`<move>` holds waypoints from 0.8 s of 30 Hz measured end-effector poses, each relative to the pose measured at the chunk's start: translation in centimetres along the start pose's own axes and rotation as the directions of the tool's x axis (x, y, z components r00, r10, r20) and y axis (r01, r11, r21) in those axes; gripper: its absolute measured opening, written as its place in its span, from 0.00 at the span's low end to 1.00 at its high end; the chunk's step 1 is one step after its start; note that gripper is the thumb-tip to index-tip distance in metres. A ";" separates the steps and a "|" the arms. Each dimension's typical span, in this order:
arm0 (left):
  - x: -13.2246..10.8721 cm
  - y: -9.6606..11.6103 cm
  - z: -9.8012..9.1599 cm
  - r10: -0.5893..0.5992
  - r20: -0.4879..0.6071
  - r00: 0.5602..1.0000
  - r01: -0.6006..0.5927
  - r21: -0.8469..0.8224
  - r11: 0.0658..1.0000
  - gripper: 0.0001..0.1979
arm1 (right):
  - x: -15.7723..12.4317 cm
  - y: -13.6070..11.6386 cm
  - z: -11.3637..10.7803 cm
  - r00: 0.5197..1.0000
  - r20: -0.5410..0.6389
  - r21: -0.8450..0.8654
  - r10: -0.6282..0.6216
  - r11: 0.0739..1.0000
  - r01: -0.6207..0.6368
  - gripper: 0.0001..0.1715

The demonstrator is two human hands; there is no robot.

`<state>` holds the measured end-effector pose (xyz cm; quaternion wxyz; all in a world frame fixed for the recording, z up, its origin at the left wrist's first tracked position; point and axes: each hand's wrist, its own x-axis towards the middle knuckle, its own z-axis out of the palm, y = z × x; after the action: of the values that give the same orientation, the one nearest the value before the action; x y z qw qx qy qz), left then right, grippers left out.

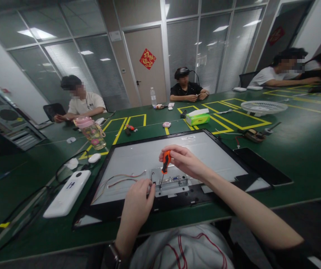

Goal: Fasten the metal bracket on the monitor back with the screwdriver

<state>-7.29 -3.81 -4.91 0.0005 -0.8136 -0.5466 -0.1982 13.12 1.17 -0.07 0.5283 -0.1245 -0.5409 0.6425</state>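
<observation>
An orange and black screwdriver stands nearly upright in my right hand, the fingers closed round its handle. Its tip points down at the near left part of a metal bracket, which carries a blue video port. That bracket sits on the back of a flat display panel with a black frame, lying on the table. My left hand rests at the bracket's left edge, fingers curled together; whatever they may hold is hidden. Thin coloured wires trail across the panel to the left.
Left of the panel lie a white power bank, black cables and a pink-lidded bottle. A dark flat panel lies to the right. Farther back are a tissue pack and a white fan grille. Several people sit around the table.
</observation>
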 end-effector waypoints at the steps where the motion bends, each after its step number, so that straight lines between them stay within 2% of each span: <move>1: 0.0 0.0 0.0 0.004 -0.003 1.000 -0.004 0.001 1.000 0.11 | 0.0 -0.1 0.1 1.000 0.001 0.005 0.002 1.000 -0.002 0.13; 6: 0.0 0.1 -0.2 0.011 -0.001 1.000 -0.011 0.005 1.000 0.11 | 0.2 0.0 0.0 1.000 -0.005 0.015 0.005 1.000 -0.005 0.14; 11: 0.0 0.0 -0.1 0.003 -0.001 1.000 -0.003 0.001 1.000 0.11 | 0.1 0.3 -0.2 0.998 -0.046 -0.059 -0.044 0.997 0.041 0.12; 16: 0.0 0.0 0.0 0.003 0.014 1.000 -0.003 -0.012 1.000 0.11 | 0.0 0.3 -0.2 0.998 -0.039 -0.093 -0.058 0.994 0.055 0.11; 24: 0.0 0.0 -0.1 0.011 -0.002 1.000 -0.011 0.001 1.000 0.12 | 0.0 0.2 -0.2 0.998 -0.043 -0.082 -0.042 0.996 0.039 0.12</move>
<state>-7.31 -3.82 -4.82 0.0023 -0.8164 -0.5421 -0.1988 13.18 1.33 -0.37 0.5477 -0.1490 -0.5570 0.6063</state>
